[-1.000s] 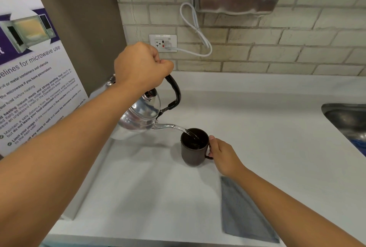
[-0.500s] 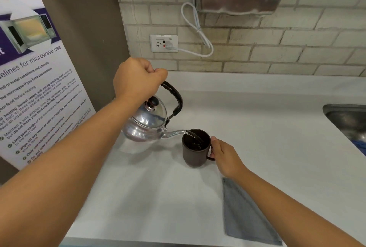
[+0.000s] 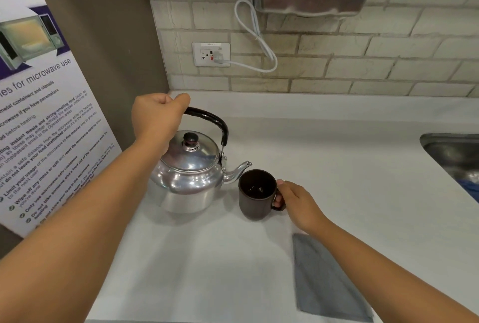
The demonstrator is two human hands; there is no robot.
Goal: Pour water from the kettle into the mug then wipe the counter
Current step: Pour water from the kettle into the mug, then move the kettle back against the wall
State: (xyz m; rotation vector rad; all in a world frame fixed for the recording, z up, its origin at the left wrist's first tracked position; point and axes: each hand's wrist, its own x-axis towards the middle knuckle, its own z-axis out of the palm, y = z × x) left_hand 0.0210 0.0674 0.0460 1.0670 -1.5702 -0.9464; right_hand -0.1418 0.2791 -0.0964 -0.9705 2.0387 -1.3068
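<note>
My left hand (image 3: 158,117) is closed in a fist around the rear end of the black arched handle on the shiny silver metal kettle (image 3: 189,175); fingers curled tight, thumb on top. Kettle is level, lid with black knob seated, body at or just above the white counter (image 3: 350,167) — contact with the surface not resolvable, though its reflection shows directly beneath. Spout points right, tip just left of and slightly above the rim of the dark brown ceramic mug (image 3: 256,194). No stream from the spout.

Mug stands upright on the counter, just right of the kettle, not touching its body. Interior is dark with a few glints low down; liquid level cannot be read.

My right hand (image 3: 298,204) is at the mug's handle, on the side away from the kettle. Fingers are hooked through and around the loop, thumb at the rim's edge.

A flat grey rectangular cloth (image 3: 329,278) lies on the counter nearer to me than the mug, right of the kettle, partly under my right forearm.

A steel sink (image 3: 453,154) is set into the counter far right of the kettle. A white wall socket (image 3: 211,54) with a pale cord plugged in sits on the brick wall behind the kettle. A printed microwave-use poster (image 3: 44,120) leans to the kettle's left.
</note>
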